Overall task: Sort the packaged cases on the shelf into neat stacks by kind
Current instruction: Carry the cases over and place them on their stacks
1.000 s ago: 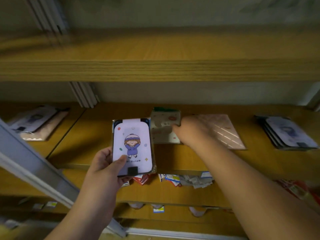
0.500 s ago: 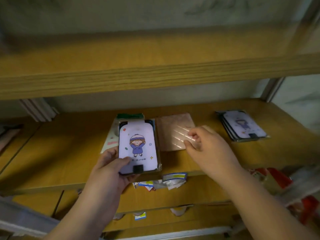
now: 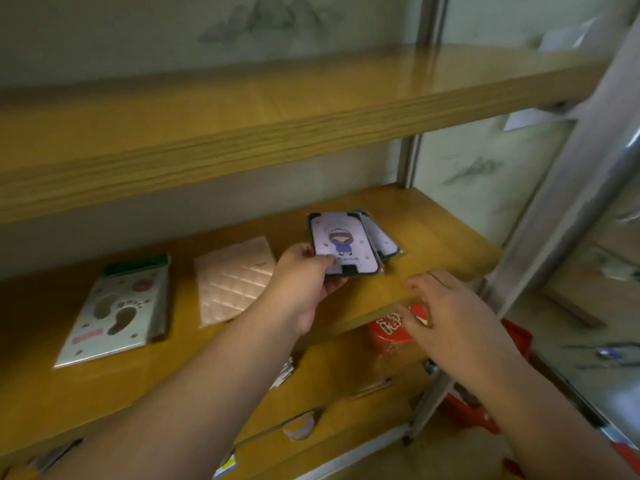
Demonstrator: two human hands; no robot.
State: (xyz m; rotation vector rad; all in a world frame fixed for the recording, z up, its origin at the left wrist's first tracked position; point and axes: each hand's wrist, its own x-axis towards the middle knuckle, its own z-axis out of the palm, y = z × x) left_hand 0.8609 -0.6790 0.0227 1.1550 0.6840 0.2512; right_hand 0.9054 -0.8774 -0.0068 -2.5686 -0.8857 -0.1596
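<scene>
Our left hand (image 3: 304,275) pinches the purple case (image 3: 343,245) over the messy purple stack (image 3: 382,239) — right hand (image 3: 450,313) spread, empty beside it — a crooked drop could push that stack off the shelf (image 3: 450,244).

We are counting two hands in view: one left hand (image 3: 301,275), which is gripping a single purple cartoon case (image 3: 341,244), and one right hand (image 3: 453,317), which is holding nothing. Under that case we are seeing one stack of like purple cases (image 3: 384,239), with at least two more edges showing; the exact number we are not able to tell. We are counting one quilted pink case (image 3: 232,280) and one pile of white footprint packages (image 3: 117,313), its depth unclear. We are seeing two wooden shelf boards (image 3: 433,237) fully, and one red tin (image 3: 391,329) below
</scene>
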